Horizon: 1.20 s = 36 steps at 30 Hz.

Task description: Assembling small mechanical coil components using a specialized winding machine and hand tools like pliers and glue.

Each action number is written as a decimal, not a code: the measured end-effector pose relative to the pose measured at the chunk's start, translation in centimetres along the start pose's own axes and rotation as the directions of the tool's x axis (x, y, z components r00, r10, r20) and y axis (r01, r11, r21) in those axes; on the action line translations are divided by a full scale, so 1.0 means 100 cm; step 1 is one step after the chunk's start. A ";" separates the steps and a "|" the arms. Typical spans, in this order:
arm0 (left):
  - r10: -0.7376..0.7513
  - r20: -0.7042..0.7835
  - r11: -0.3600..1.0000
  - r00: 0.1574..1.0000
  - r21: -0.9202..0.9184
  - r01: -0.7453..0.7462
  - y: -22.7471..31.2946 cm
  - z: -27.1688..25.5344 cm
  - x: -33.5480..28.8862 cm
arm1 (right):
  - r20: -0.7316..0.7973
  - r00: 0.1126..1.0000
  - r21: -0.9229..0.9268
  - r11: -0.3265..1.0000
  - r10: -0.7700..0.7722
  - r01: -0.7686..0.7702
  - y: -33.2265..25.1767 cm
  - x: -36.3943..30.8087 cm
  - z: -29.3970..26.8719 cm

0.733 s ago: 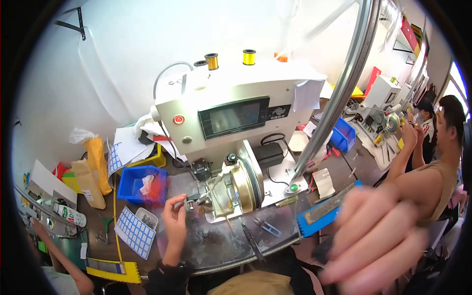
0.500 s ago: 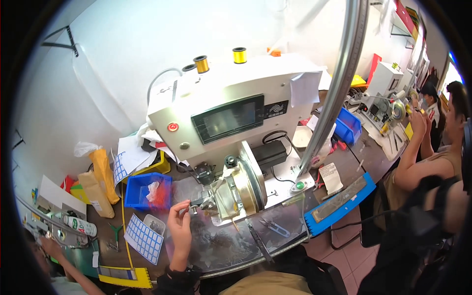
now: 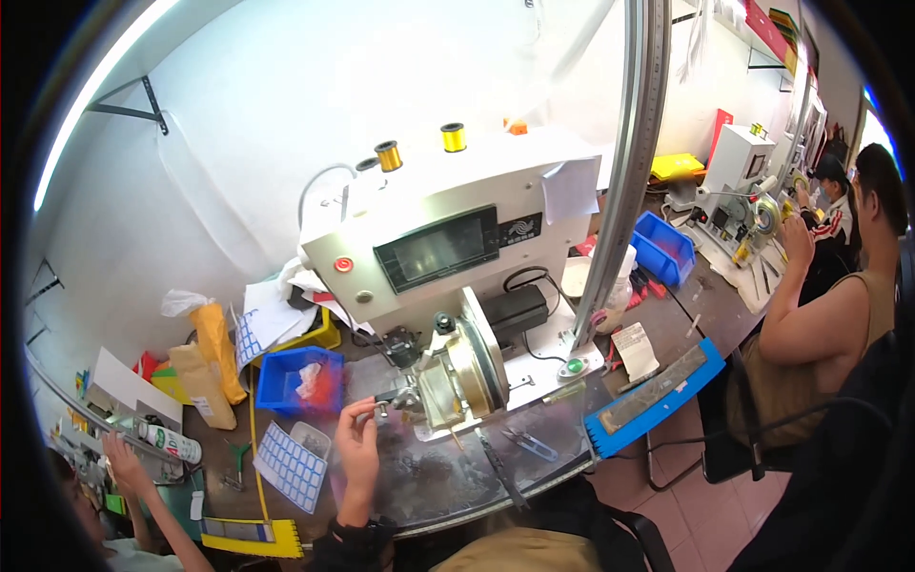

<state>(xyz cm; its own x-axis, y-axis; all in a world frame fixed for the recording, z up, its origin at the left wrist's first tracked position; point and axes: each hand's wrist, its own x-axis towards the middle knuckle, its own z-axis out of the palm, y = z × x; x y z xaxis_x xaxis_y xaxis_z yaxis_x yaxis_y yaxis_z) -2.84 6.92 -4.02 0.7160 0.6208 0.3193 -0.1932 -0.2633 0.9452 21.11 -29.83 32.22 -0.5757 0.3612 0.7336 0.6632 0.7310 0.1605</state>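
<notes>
My left hand (image 3: 359,455) reaches up from the lower edge in a dark sleeve. Its thumb and forefinger are closed at a small metal part (image 3: 383,412) on the left end of a winding head; what lies between the fingertips is too small to name. The head has a large brass-coloured ring (image 3: 474,372) and stands at the front of a white coil winding machine (image 3: 334,243) with a dark screen (image 3: 438,250). My right hand is out of view; only dark cloth, seemingly my sleeve (image 3: 829,486), shows at lower right.
Tweezers (image 3: 530,443) and a dark slim tool (image 3: 498,467) lie before the machine. Left are a blue bin (image 3: 297,381) and a label sheet (image 3: 291,467); right, a blue tray (image 3: 658,396) and metal post (image 3: 620,181). Co-workers (image 3: 824,315) (image 3: 138,486) sit at both sides.
The view has shifted, and my right hand, blurred at the right edge before, is gone from it. My left hand keeps its place at the winding head. The left co-worker's hands are raised more.
</notes>
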 end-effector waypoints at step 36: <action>-0.077 0.058 0.996 0.995 -0.030 0.079 -0.010 -0.014 -0.005 | -0.887 0.352 -0.216 0.407 0.299 -0.888 0.060 -0.052 -0.008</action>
<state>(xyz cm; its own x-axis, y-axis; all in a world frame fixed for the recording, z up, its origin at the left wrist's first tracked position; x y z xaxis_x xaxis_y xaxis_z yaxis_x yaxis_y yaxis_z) -3.92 7.93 -5.07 0.7667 0.5950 0.2411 -0.1564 -0.1911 0.9690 28.44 -27.74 29.92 0.4198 -0.1672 0.8921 0.8839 -0.1482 -0.4437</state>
